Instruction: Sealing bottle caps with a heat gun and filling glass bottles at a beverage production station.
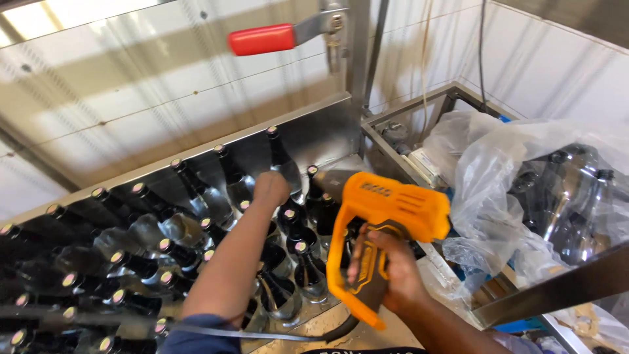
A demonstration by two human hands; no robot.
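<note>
Dozens of dark glass bottles (196, 196) with pale caps stand packed in rows on a steel table (308, 134) before us. Our left hand (270, 188) reaches in among them, fingers curled shut around the neck of one bottle near the back wall. Our right hand (386, 269) wraps tight round the grip of an orange heat gun (393, 210), held just above the bottles on the near right. More bottles (570, 196) sit in clear plastic wrap (498, 170) to the right. A red-handled lever (262, 39) hangs overhead.
</note>
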